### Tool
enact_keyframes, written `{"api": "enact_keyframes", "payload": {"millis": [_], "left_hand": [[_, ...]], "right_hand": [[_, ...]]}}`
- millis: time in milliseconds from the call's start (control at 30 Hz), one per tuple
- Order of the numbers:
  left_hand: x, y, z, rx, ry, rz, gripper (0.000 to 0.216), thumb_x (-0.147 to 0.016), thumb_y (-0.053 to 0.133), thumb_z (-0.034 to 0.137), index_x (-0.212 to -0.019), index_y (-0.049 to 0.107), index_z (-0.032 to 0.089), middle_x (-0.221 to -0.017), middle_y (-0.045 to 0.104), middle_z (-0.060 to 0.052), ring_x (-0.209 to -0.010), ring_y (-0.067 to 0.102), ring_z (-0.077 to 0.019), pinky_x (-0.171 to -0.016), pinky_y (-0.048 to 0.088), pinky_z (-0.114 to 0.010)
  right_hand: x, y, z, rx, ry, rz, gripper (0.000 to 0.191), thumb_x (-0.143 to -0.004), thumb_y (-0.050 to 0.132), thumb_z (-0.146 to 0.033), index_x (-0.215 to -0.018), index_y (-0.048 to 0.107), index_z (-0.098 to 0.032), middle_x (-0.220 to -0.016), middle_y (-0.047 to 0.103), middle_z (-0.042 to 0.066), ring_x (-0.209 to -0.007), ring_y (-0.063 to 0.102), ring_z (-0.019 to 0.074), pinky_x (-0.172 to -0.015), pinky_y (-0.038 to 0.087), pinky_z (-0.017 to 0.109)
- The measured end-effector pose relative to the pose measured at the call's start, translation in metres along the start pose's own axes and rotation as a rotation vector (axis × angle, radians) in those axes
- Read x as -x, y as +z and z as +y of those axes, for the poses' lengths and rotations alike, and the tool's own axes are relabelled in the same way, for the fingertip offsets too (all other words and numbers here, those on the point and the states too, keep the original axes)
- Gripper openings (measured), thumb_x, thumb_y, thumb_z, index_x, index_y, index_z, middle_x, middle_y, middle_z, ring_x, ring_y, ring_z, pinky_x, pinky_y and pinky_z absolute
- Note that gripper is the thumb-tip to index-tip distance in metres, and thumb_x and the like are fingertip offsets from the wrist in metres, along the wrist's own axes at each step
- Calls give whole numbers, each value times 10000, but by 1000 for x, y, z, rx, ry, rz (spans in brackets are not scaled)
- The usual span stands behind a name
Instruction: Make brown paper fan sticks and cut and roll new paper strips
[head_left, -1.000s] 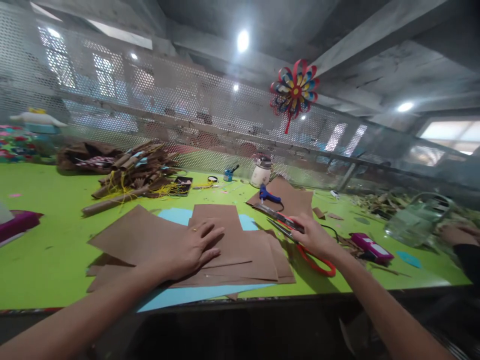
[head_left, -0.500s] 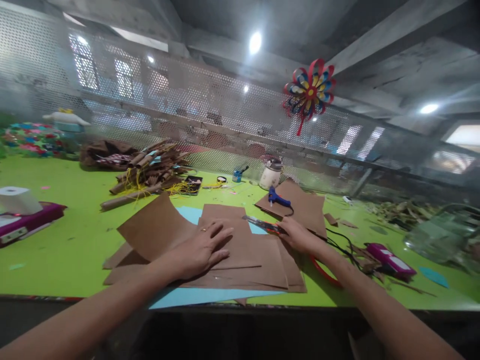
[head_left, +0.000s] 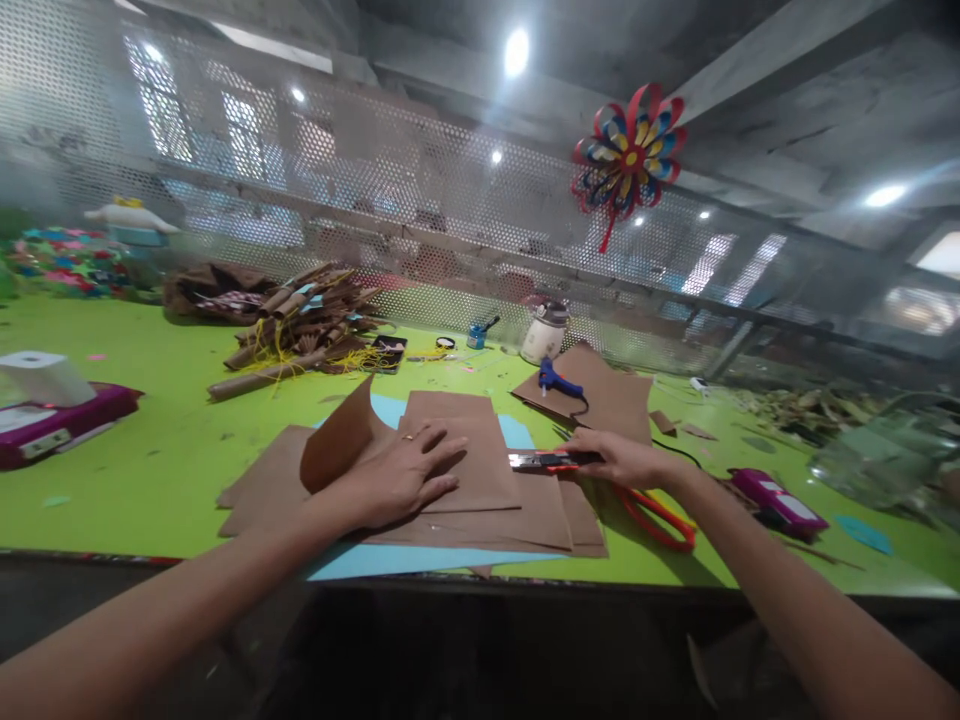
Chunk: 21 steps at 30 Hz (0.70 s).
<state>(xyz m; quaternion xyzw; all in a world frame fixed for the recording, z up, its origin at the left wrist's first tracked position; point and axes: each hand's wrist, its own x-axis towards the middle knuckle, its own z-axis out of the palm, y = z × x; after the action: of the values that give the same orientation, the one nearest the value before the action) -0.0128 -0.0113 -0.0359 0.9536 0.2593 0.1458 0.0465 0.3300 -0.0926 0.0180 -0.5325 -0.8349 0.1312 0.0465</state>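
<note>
My left hand [head_left: 405, 470] lies with its fingers spread on a folded sheet of brown paper [head_left: 484, 470], which rests on further brown sheets. To the left of that hand, a flap of brown paper [head_left: 336, 440] curls upward. In my closed right hand [head_left: 622, 460] is a utility knife [head_left: 546, 460], pointing left, its tip at the paper's right edge. Orange-handled scissors [head_left: 675, 530] lie just under and beside the right hand. Light blue paper [head_left: 405, 563] shows beneath the brown stack.
A blue glue gun [head_left: 559, 380] rests on more brown paper [head_left: 615, 395] behind my right hand. Rolled brown paper pieces with yellow strings [head_left: 300, 330] are heaped at the back left. Purple power strips [head_left: 780, 500] sit on both sides. A clear jar [head_left: 874, 460] stands at right.
The knife has swung level and come nearer to me, now meeting the paper's right edge. The left flap curls more steeply. More of the scissors' handles shows. My left hand stays on the paper.
</note>
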Motion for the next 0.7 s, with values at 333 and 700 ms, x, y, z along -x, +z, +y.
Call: {"api": "enact_keyframes", "payload": {"millis": [333, 700], "left_hand": [[-7, 5, -1, -74, 38, -63, 502, -953, 251, 492, -1369, 427, 274, -1455, 384, -62, -1357, 270, -252, -1101, 214, -420], [-10, 8, -2, -175, 20, -81, 498, -949, 248, 501, -1358, 444, 295, -1456, 391, -38, -1355, 287, -251, -1104, 212, -420]], "right_hand": [[49, 38, -39, 132, 52, 220, 400, -916, 454, -360, -1309, 511, -308, -983, 480, 71, -835, 519, 184, -755, 459, 314], [40, 61, -26, 95, -13, 239, 401, -927, 421, -426, -1296, 513, -298, -962, 477, 68, -759, 515, 159, -693, 451, 296]]}}
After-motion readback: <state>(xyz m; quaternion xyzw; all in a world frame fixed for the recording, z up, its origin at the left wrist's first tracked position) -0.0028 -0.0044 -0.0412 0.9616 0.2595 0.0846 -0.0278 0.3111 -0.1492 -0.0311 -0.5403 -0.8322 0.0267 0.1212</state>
